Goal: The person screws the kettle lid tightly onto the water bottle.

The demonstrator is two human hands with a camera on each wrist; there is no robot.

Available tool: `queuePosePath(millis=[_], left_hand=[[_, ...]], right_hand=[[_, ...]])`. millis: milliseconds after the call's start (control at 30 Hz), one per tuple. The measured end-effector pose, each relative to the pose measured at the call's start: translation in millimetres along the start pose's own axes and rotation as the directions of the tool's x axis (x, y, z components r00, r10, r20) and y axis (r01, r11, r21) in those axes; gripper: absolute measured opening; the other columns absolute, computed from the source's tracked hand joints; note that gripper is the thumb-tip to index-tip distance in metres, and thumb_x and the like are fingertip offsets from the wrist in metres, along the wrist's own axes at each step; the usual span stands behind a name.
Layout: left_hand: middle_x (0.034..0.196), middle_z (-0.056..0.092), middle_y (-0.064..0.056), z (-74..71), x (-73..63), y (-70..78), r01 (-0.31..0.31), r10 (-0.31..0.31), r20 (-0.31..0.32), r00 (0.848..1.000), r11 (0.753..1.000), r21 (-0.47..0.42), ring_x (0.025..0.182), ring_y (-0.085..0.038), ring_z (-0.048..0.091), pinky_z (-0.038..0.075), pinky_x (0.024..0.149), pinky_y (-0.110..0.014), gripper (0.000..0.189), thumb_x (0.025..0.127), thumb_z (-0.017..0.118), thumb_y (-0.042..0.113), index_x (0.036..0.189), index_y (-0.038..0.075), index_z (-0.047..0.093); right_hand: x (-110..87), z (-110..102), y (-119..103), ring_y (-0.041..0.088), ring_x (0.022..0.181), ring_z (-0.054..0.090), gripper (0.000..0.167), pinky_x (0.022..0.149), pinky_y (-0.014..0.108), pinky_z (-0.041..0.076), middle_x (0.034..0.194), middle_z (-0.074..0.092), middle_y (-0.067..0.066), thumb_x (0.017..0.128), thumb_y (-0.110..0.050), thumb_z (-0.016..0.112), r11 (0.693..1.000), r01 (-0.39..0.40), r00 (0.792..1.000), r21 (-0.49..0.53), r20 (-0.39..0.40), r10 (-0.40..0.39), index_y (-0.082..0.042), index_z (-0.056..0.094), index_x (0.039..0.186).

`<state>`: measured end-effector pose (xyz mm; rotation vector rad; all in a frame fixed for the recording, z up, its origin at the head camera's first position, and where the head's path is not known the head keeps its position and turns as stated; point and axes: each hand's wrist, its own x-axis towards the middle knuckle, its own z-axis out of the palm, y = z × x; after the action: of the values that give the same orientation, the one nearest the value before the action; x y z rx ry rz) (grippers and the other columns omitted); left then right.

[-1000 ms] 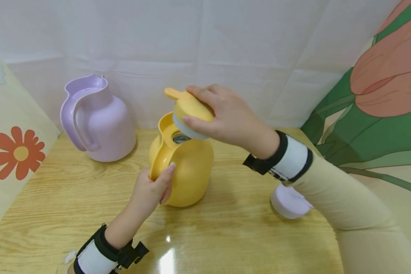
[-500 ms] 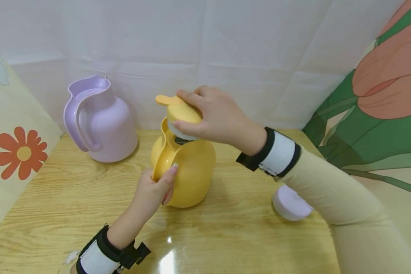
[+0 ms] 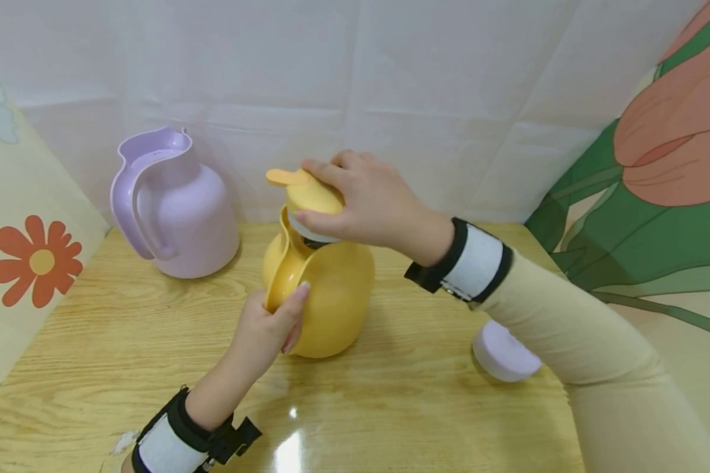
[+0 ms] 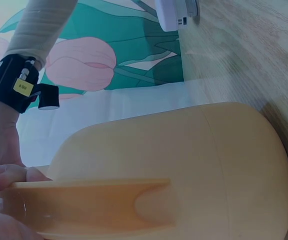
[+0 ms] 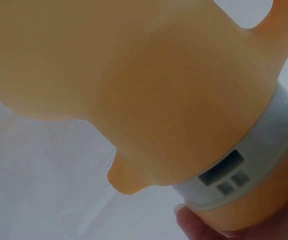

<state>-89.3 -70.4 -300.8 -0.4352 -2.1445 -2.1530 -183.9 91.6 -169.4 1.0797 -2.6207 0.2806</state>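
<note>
A yellow thermos jug (image 3: 337, 295) stands on the wooden table, its handle toward the person. My left hand (image 3: 266, 325) grips that handle, thumb along its upper side. In the left wrist view the handle (image 4: 93, 205) runs out from under the fingers. My right hand (image 3: 373, 200) holds a yellow lid (image 3: 313, 194) with a pale grey lower band, right at the jug's mouth. A dark strip shows under the lid's near edge. Seen from the right wrist, the grey band (image 5: 249, 155), with a small dark display and two square buttons, meets the jug's rim.
A lilac thermos jug (image 3: 183, 210) without its lid stands at the back left. A lilac lid (image 3: 505, 353) lies on the table (image 3: 414, 407) at the right, partly behind the right sleeve. White sheeting (image 3: 438, 98) hangs behind, with flower-printed panels at both sides.
My right hand has brought the yellow lid down and slightly left, from above the jug onto its mouth, covering the opening. My left hand keeps its grip on the handle.
</note>
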Motion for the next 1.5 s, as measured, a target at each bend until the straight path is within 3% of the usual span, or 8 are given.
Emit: queuePosePath(millis=[300, 767, 1000, 1200, 1333, 1500], left_hand=[[0.042, 0.041, 0.001, 1.5, -1.1, 1.3, -0.017, 0.017, 0.001, 1.000, 1.000, -0.018, 0.036, -0.012, 0.039, 0.034, 0.036, -0.027, 0.053, 0.097, 0.052, 0.022, 0.054, -0.007, 0.042], [0.041, 0.041, 0.001, 2.7, -2.6, 2.9, 0.001, -0.001, -0.020, 1.000, 1.000, -0.019, 0.035, -0.012, 0.039, 0.033, 0.036, -0.026, 0.051, 0.097, 0.051, 0.019, 0.054, -0.008, 0.041], [0.041, 0.041, 0.002, 1.8, -2.0, 1.4, -0.009, 0.008, -0.007, 1.000, 1.000, -0.005, 0.035, -0.011, 0.039, 0.032, 0.036, -0.026, 0.053, 0.098, 0.050, 0.020, 0.053, -0.007, 0.040], [0.040, 0.040, 0.002, 2.8, -2.5, -0.5, -0.003, 0.003, -0.005, 1.000, 1.000, -0.013, 0.035, -0.010, 0.038, 0.031, 0.036, -0.026, 0.054, 0.097, 0.050, 0.021, 0.052, -0.007, 0.040], [0.040, 0.040, 0.003, 2.8, -3.3, -1.5, 0.001, -0.001, -0.001, 1.000, 1.000, -0.015, 0.035, -0.009, 0.038, 0.032, 0.036, -0.025, 0.055, 0.098, 0.049, 0.021, 0.052, -0.008, 0.039], [0.041, 0.041, 0.003, 2.7, -5.0, 0.4, 0.011, -0.011, 0.001, 1.000, 1.000, -0.014, 0.036, -0.010, 0.038, 0.032, 0.036, -0.025, 0.054, 0.098, 0.050, 0.021, 0.053, -0.007, 0.040]], right_hand=[[3.0, 3, -3, 0.024, 0.085, 0.052, 0.070, 0.067, 0.036, 0.039, 0.114, 0.059, 0.013, 0.086, -0.056, 0.060, 0.999, 0.008, 0.999, -0.049, 0.048, -0.005, -0.015, 0.050, 0.142], [-1.3, 16, -4, 0.027, 0.094, 0.050, 0.073, 0.073, 0.040, 0.040, 0.122, 0.055, 0.014, 0.085, -0.060, 0.058, 0.997, -0.011, 0.996, -0.072, 0.084, 0.017, -0.018, 0.048, 0.144], [-1.5, 21, -5, 0.036, 0.132, 0.038, 0.074, 0.097, 0.056, 0.036, 0.151, 0.036, 0.012, 0.089, -0.054, 0.058, 1.000, 0.002, 0.997, -0.011, 0.075, -0.001, -0.009, 0.044, 0.146], [-2.8, 22, -4, 0.032, 0.141, 0.027, 0.078, 0.108, 0.059, 0.025, 0.158, 0.026, 0.006, 0.091, -0.053, 0.055, 0.998, -0.026, 0.991, 0.053, 0.135, 0.019, -0.008, 0.032, 0.151], [-7.8, 20, 1, 0.028, 0.144, 0.022, 0.075, 0.113, 0.054, 0.017, 0.158, 0.024, 0.007, 0.093, -0.045, 0.056, 0.980, -0.030, 0.991, 0.195, 0.137, 0.003, -0.009, 0.030, 0.152], [-14.6, 20, 11, 0.026, 0.143, 0.027, 0.067, 0.116, 0.041, 0.019, 0.154, 0.032, 0.014, 0.093, -0.032, 0.062, 0.937, 0.029, 0.997, 0.348, 0.063, -0.054, -0.003, 0.037, 0.148]])
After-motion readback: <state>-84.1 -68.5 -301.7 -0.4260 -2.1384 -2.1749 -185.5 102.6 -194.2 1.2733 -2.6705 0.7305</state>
